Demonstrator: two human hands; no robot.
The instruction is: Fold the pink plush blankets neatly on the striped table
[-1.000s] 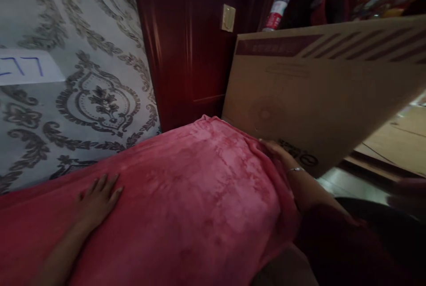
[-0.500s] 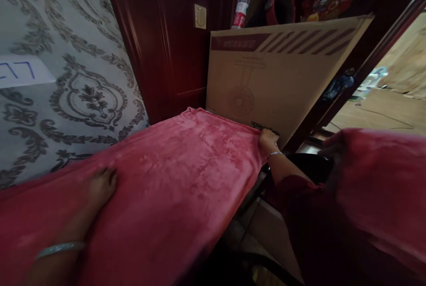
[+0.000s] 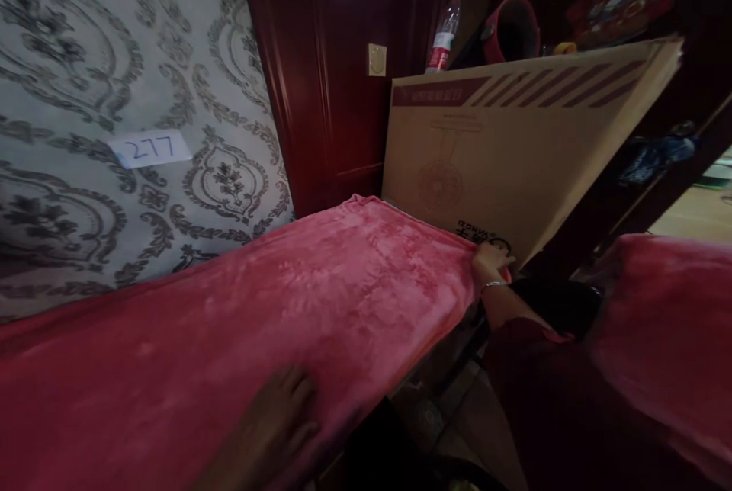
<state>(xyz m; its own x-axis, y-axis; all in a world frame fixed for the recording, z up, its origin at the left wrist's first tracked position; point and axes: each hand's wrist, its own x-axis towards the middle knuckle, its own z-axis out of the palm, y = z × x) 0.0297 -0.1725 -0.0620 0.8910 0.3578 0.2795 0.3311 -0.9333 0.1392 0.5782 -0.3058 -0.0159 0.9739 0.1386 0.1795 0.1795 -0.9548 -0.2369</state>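
Note:
A pink plush blanket (image 3: 320, 285) lies spread over a long flat surface along the wall. My right hand (image 3: 492, 262) is closed round the blanket's far right corner, close against a cardboard box (image 3: 503, 148). Lower down, my left hand (image 3: 280, 415) rests on or just over the blanket near its front edge, thumb and fingers apart and slightly blurred. What lies under the cloth is hidden.
Behind the box top stand a plastic bottle (image 3: 443, 37) with a red cap and a round pink-rimmed object (image 3: 515, 26). Another pink cloth-covered thing (image 3: 669, 323) is at the right. A paper marked 277 (image 3: 153, 149) is on the patterned wall.
My left hand has moved across the blanket toward its front edge, and its fingers have spread. My right hand keeps hold of the corner. The view has turned left.

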